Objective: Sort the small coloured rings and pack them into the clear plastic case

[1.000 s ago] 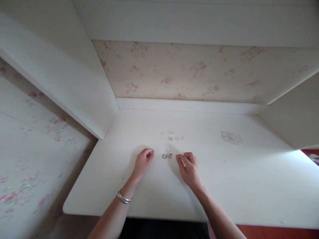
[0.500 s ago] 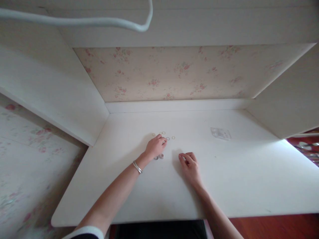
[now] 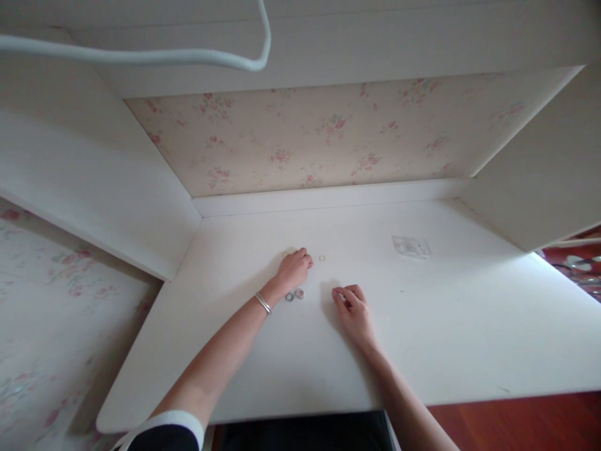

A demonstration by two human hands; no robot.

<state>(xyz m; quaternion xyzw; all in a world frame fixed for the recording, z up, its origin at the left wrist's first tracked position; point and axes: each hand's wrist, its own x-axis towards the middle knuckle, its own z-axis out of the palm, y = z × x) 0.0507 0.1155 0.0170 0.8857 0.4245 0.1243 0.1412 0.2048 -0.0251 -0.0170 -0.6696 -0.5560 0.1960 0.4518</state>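
My left hand (image 3: 293,268) rests low over the white tabletop with its fingers curled together. What lies in its fingertips, if anything, is hidden. Just right of it lies a thin gold-coloured ring (image 3: 322,258), and another thin ring (image 3: 284,254) shows partly at its left. Below the wrist sit a dark grey ring (image 3: 290,297) and a pinkish thick ring (image 3: 299,293), side by side. My right hand (image 3: 354,310) rests on the table to the right, thumb and index finger pinched. I cannot make out anything between them.
A small clear plastic bag (image 3: 411,247) lies at the right rear of the white table (image 3: 451,338). Panels stand on both sides, and a white cable (image 3: 188,57) hangs across the top of the view. The table's front edge is near me.
My left hand has shifted slightly forward and its fingers have curled in more. It now covers several thin rings that showed beyond it. My right hand keeps its pose.
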